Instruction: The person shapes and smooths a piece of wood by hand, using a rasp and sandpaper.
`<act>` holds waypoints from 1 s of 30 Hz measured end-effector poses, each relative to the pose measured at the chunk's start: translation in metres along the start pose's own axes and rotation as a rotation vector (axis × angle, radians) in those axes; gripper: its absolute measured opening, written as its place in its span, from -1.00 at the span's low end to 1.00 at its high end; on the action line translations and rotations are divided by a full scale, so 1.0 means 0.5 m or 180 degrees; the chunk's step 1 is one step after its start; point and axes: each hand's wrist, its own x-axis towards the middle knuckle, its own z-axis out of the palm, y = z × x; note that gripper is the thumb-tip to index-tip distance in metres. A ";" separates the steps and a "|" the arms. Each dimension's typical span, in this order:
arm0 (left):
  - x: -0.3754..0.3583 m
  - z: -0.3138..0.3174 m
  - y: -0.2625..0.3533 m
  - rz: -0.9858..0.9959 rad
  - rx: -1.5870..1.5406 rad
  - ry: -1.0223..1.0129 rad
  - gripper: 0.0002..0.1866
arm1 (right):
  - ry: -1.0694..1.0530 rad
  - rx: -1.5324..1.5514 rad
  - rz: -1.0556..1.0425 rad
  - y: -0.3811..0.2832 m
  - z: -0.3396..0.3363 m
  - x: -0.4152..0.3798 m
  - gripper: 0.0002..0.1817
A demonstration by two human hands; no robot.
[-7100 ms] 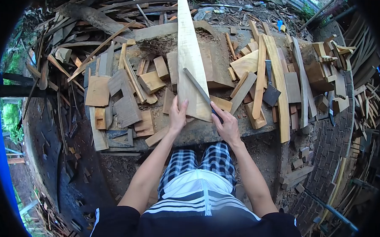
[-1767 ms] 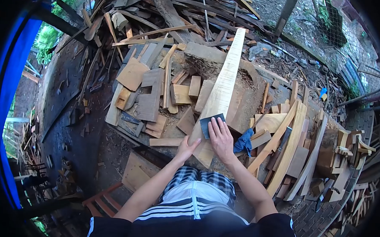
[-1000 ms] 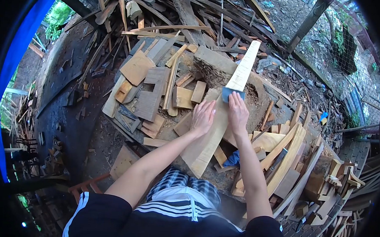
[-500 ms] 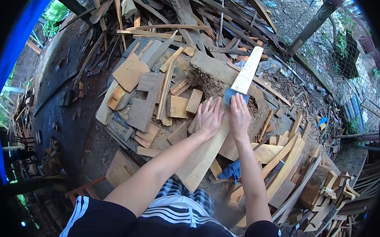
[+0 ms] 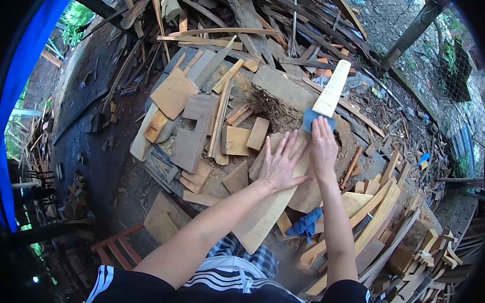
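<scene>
A long, pale wooden board (image 5: 264,220) runs from close to my body to a narrower far end, tapering away from me. My left hand (image 5: 283,165) lies flat on the board's middle with fingers spread and thumb stretched to the right. Just beyond it, my right hand (image 5: 323,147) presses a blue square of sandpaper (image 5: 310,123) against the board, its fingers straight and close together. The fingertips cover part of the sheet. Under the board is a rough, hollowed wooden stump (image 5: 280,88).
Wooden blocks (image 5: 236,140) and a notched board (image 5: 193,133) lie left of my hands. Nearer on the right are a blue cloth (image 5: 305,223) and long curved strips (image 5: 377,217). Scrap timber (image 5: 248,22) is piled at the back. A red-brown slatted frame (image 5: 120,248) stands lower left.
The view has shifted, moving the scene slightly right. My left hand has slid a little towards me, and its fingers and thumb are more spread. My right hand stays on the sandpaper.
</scene>
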 end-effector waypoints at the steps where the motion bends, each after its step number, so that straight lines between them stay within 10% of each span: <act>1: -0.004 0.008 0.001 0.0071 -0.0001 0.0153 0.05 | 0.0115 -0.0051 0.0084 0.021 0.011 0.039 -0.62; 30: 0.000 0.013 0.008 0.0626 0.0000 0.0467 -0.33 | 0.0576 -0.0280 0.0283 0.205 0.115 0.337 -0.88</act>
